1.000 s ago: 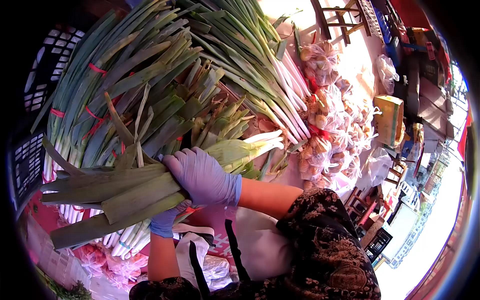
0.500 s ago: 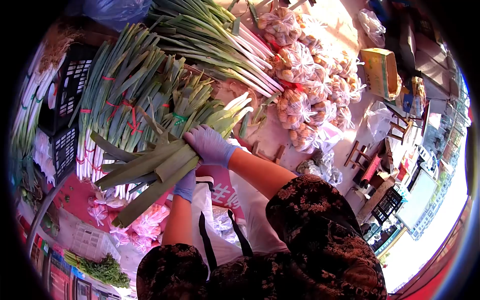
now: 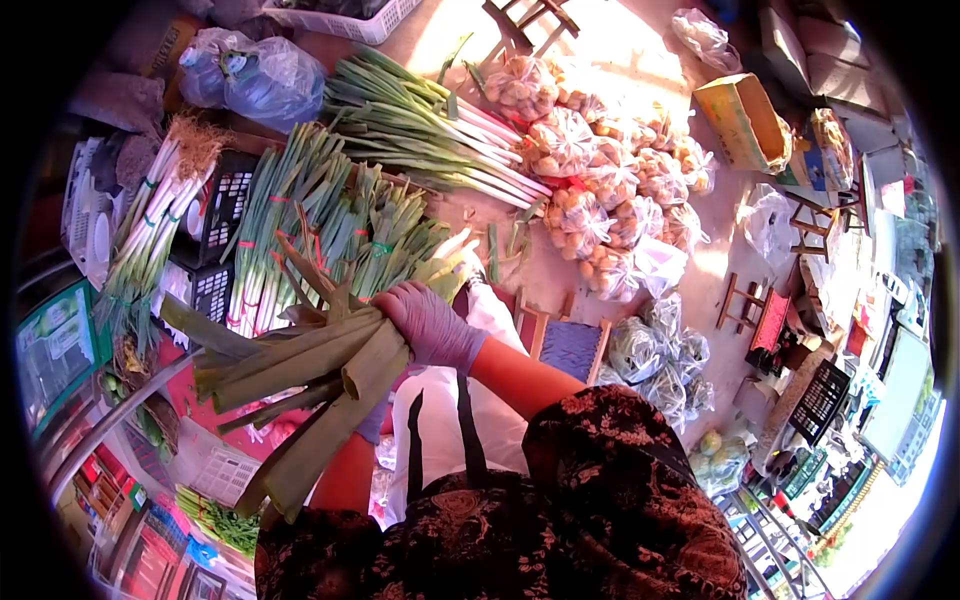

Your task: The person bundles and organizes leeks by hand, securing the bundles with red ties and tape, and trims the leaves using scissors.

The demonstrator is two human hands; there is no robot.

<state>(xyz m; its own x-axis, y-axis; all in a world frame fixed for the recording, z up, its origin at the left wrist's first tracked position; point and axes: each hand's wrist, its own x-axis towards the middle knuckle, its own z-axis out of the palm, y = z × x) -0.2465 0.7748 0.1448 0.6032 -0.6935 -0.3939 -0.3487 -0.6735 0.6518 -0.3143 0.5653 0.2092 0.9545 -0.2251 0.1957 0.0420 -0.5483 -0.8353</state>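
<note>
My right hand (image 3: 432, 325), in a thin purple glove, is closed around a bunch of leeks (image 3: 300, 365). Its broad green leaves fan out to the lower left, some ends brownish, and the pale stem ends point away past the hand. My left hand (image 3: 374, 422), also gloved, is beneath the leaves; its fingers are hidden behind them. Just beyond lie tied bundles of green onions (image 3: 290, 205) with red and green bands. A larger pile of long green onions (image 3: 440, 125) lies farther off, white stems toward the right.
Many knotted clear bags of round produce (image 3: 610, 200) sit on the floor at the right. A blue-seated stool (image 3: 572, 347) stands near my legs, with stuffed plastic bags (image 3: 660, 355) beside it. Black crates (image 3: 228, 205) and rooted onions (image 3: 165, 200) are at left; a cardboard box (image 3: 745, 122) is far right.
The view has shifted, bringing the stool and more of the left side into sight. The leeks stay in my right hand, their leaves now hanging lower and nearer to me.
</note>
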